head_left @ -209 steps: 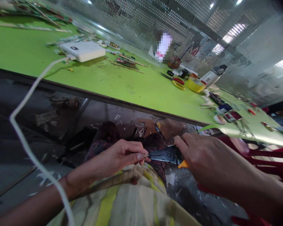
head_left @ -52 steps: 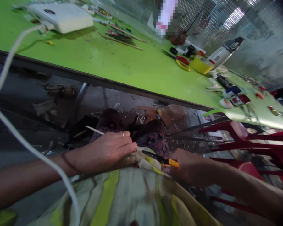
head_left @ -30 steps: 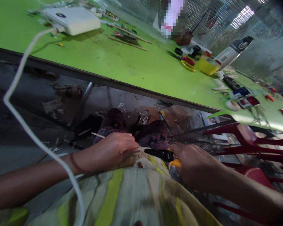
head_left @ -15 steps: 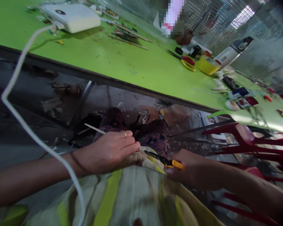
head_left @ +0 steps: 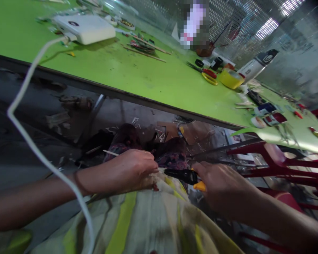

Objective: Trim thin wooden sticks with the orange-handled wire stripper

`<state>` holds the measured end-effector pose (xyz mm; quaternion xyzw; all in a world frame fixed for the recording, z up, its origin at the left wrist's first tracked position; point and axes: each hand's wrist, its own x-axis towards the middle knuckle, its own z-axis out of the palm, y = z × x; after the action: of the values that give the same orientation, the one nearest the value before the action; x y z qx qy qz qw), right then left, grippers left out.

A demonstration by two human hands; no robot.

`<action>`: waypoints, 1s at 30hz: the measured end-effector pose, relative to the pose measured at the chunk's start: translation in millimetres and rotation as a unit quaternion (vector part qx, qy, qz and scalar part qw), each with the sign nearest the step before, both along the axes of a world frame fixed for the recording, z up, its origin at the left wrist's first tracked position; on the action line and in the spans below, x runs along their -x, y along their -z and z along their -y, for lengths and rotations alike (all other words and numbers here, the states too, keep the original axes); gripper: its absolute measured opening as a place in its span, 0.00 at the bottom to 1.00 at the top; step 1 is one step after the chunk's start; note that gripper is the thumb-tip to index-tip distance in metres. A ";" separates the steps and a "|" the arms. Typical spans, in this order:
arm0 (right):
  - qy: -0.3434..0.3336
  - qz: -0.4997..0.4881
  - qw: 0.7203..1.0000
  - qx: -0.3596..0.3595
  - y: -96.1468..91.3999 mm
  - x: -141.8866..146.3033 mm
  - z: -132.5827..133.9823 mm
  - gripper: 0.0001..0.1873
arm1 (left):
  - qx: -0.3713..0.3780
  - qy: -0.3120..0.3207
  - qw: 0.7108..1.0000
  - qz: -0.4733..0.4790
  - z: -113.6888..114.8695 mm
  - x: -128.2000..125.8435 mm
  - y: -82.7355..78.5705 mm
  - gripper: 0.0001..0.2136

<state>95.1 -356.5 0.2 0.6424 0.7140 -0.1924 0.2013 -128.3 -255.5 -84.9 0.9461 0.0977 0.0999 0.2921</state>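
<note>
My left hand (head_left: 132, 169) is closed over my lap. A thin pale stick (head_left: 110, 152) pokes out behind its knuckles, and the fingers hide the rest of it. My right hand (head_left: 219, 183) grips a pair of pliers (head_left: 181, 175) with a black nose and orange-yellow handles. The plier tip points left, just short of my left fingertips. What lies between the tip and those fingers is too small to make out. Beneath both hands spreads a pale cloth (head_left: 145, 218) with yellow-green stripes.
A green table (head_left: 137, 79) crosses ahead, bearing a white power bank (head_left: 95, 30), scissors (head_left: 209, 77), yellow tape (head_left: 230, 78) and a bottle (head_left: 257, 67). The white cable (head_left: 39, 148) hangs across my left forearm. Red chairs (head_left: 275, 158) stand at right. Scraps litter the floor.
My right hand has turned the pliers, so their black nose shows broader. My left hand has rolled over, and less of the stick shows. The view has shifted slightly.
</note>
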 end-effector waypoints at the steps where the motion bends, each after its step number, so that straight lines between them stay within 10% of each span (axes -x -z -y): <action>1: 0.026 -0.019 0.999 0.018 0.5 -0.7 -0.8 0.13 | -0.015 -0.001 1.000 0.007 -0.1 0.4 1.2 0.11; 5: 0.148 -0.149 0.965 0.155 1.5 -5.0 -5.2 0.12 | -0.088 -0.011 0.995 0.043 0.9 3.5 1.6 0.10; 12: 0.164 -0.203 0.930 0.260 -0.4 -7.3 -9.8 0.15 | -0.142 0.038 0.986 0.084 -2.4 13.2 -4.3 0.11; 17: 0.139 -0.179 0.957 0.183 0.2 -9.3 -2.4 0.13 | -0.109 -0.001 0.991 0.071 -2.7 7.0 -2.1 0.10; 23: -0.037 -0.001 0.998 -0.048 6.0 -4.3 7.2 0.16 | 0.131 0.006 0.991 0.010 -5.3 -4.3 0.5 0.14; 30: -0.032 -0.020 0.999 -0.031 6.4 -2.4 6.2 0.14 | 0.114 -0.001 0.992 0.060 -3.6 0.2 6.0 0.15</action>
<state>97.5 -362.8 -6.2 0.6210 0.7438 -0.1766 0.1728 -128.4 -251.9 -91.0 0.8987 0.0922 0.1448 0.4037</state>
